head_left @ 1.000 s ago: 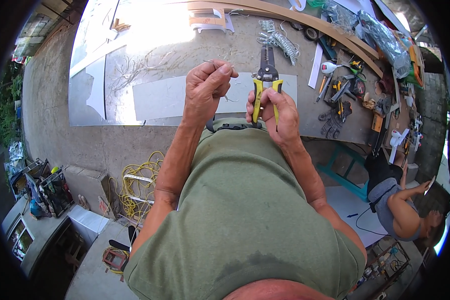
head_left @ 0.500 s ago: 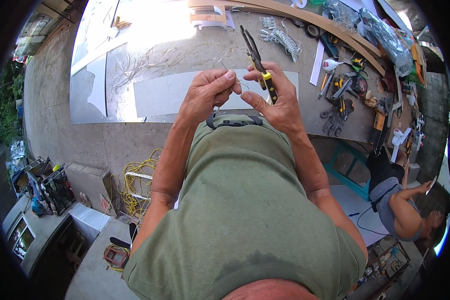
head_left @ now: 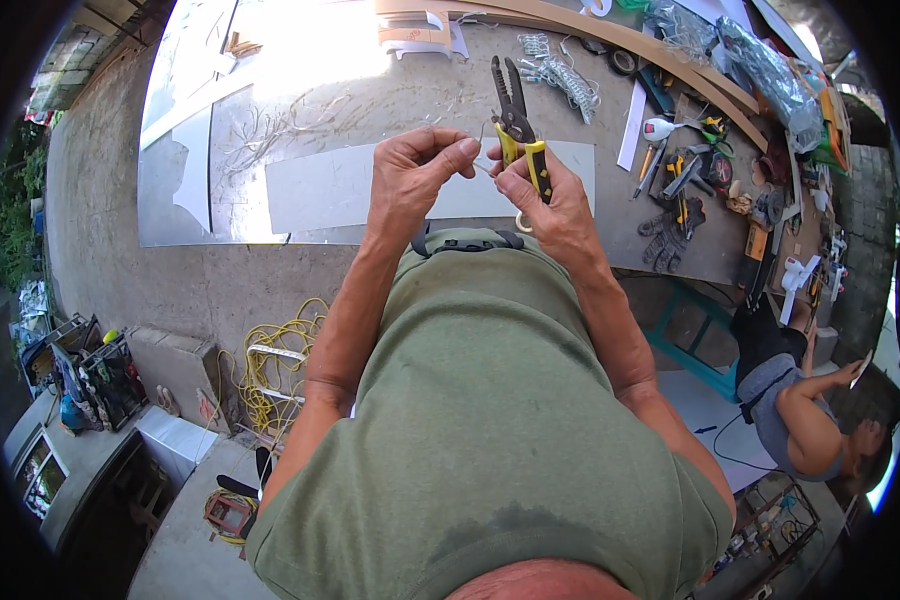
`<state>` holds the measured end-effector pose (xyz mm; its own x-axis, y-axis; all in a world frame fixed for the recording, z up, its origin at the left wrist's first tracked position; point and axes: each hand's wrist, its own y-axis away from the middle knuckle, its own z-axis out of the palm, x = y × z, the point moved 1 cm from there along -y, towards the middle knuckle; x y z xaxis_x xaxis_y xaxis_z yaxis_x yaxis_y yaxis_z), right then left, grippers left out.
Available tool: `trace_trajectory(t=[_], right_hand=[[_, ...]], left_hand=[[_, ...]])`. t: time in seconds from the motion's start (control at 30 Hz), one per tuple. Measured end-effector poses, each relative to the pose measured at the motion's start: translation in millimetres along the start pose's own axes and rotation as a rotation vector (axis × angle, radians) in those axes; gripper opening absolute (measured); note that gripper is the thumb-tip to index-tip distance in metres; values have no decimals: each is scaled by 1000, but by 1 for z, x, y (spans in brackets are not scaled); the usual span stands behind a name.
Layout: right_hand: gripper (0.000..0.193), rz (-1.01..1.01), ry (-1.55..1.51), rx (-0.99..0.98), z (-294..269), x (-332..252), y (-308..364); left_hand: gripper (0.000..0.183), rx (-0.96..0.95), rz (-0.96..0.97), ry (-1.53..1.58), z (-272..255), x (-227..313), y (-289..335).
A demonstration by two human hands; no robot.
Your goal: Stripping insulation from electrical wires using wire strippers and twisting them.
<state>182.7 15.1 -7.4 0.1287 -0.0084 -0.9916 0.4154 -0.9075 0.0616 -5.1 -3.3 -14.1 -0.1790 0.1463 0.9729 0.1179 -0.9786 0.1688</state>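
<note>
My right hand [head_left: 550,200] grips yellow-handled pliers [head_left: 515,115], jaws pointing up and away over the workbench [head_left: 350,90]. My left hand [head_left: 415,175] pinches a thin short piece of wire [head_left: 482,165] between thumb and fingers, right beside the right hand's fingertips. Both hands are raised in front of my chest above a pale flat sheet [head_left: 370,185] on the bench. The wire is very thin and hard to make out.
A pile of bent wire pieces [head_left: 560,70] lies behind the pliers. Hand tools [head_left: 680,180] and clutter crowd the bench's right end. A curved wooden strip [head_left: 610,35] runs along the back. A yellow cable coil [head_left: 270,370] lies on the floor. Another person [head_left: 810,410] sits low right.
The pliers swung from pointing up-left to nearly upright, and both hands moved slightly apart and rightward; the left hand's fingertips now pinch the wire next to the right hand.
</note>
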Motion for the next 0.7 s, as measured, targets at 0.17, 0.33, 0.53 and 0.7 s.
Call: trace_trajectory(t=[0.17,0.33,0.53,0.7], right_hand=[[25,66,-76,110,-7,11,6],[29,59,-7,105,-7,-5,-1],[24,6,-5,92,-1,5,-10],[13,43,-291,44,-2,6,-8]], left_hand=[[18,-64,-60,-115,-15,3,-3],[17,-141,-44,-276,-9,8,2],[15,-199,103,-552,4,24,4],[14,-230,207,-481,2,15,2]])
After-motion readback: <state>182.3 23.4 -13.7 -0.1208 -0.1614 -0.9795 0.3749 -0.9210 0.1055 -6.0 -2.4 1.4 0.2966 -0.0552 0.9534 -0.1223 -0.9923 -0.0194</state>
